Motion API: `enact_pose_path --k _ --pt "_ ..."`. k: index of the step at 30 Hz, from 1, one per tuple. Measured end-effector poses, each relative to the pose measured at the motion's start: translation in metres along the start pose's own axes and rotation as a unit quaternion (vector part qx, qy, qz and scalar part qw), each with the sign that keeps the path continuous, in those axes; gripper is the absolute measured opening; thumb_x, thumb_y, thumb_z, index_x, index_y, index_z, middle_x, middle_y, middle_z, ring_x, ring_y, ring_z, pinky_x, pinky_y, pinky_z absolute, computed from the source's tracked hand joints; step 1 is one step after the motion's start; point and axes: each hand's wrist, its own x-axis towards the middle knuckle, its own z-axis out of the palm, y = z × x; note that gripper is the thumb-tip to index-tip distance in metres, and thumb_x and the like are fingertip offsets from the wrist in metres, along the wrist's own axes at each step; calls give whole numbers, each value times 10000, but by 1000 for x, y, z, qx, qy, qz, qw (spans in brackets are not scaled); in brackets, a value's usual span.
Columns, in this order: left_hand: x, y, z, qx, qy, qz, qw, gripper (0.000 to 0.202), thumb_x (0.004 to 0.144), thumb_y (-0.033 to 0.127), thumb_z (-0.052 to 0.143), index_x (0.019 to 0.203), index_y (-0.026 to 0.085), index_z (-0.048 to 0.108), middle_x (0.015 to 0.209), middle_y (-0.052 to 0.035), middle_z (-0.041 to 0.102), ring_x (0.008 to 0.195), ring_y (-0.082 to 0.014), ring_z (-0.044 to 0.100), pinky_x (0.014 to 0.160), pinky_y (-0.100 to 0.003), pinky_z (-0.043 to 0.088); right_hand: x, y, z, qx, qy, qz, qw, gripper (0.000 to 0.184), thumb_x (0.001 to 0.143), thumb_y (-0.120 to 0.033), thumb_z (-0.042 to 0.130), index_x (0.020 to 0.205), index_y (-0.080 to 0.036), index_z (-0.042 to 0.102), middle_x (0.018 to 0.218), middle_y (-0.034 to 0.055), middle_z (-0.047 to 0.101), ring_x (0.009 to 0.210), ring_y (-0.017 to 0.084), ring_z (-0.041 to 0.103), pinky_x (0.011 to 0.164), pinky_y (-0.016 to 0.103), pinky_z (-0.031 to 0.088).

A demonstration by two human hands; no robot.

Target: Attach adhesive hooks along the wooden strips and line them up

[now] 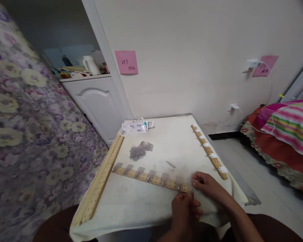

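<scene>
A perforated wooden strip (155, 180) lies slantwise across the cloth-covered table, with several small metal hooks (163, 183) on clear square backings set along it. At its right end my left hand (185, 207) is closed, fingertips pinched around a small metal hook. Just above that, my right hand (204, 183) is closed too, thumb and fingers pressed together by the strip's end. What it pinches is too small and see-through to make out. One loose hook (171, 167) lies on the cloth beyond the strip. Farther left is a pile of clear-backed hooks (138, 151).
Bare perforated wooden strips (101, 181) run along the table's left edge. Another strip (212, 154) with several white round tags lies near the right edge. A hook package (134, 127) sits at the back left. A wall stands behind; a flowered curtain (35, 111) hangs at left.
</scene>
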Motion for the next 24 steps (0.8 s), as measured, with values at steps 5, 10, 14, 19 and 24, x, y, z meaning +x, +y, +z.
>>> enact_pose_path --k 5,10,14,19,24 --pt "6 -5 1 2 16 -1 1000 176 761 336 531 748 168 481 593 -7 621 383 -78 515 404 -199 318 3 1 1 -9 6 0 1000 53 708 -228 554 706 -177 540 622 -41 502 610 115 439 570 225 344" --pt "8 -5 2 27 30 -1 999 174 766 337 517 732 173 467 607 -16 637 358 -78 507 387 -199 299 5 1 4 -28 13 10 999 65 695 -230 559 730 -175 566 627 -37 527 617 122 465 565 222 346" --pt "10 -5 1 63 28 8 998 174 776 336 490 717 173 469 588 -13 638 336 -81 501 372 -201 282 7 2 6 -54 25 11 998 64 702 -216 523 715 -171 567 625 -36 517 619 121 460 565 226 344" --pt "12 -7 0 71 33 7 997 223 747 393 524 709 178 478 561 -3 635 327 -90 499 378 -210 291 7 3 7 -71 46 15 996 25 673 -196 528 666 -177 543 616 -33 522 612 118 470 553 222 355" --pt "10 -6 0 75 30 14 997 256 728 431 534 710 183 475 521 5 614 324 -103 508 369 -211 268 6 1 11 2 26 65 998 28 675 -220 504 671 -195 491 536 -76 445 444 83 432 432 208 335"
